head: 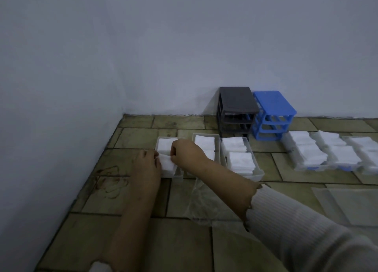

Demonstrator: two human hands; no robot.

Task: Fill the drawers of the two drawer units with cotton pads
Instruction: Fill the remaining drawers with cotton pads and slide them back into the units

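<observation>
Several clear drawers lie on the tiled floor, all holding white cotton pads. Over the leftmost drawer, my left hand and my right hand pinch a stack of cotton pads from either side, low in the drawer's near half. More pads fill its far half. Two more filled drawers sit just to the right. The grey drawer unit and the blue drawer unit stand empty against the wall. Three further filled drawers lie right of the units.
A crumpled clear plastic wrapper lies on the floor under my right forearm. Flat clear plastic bags lie at the right. The wall corner closes off the left side.
</observation>
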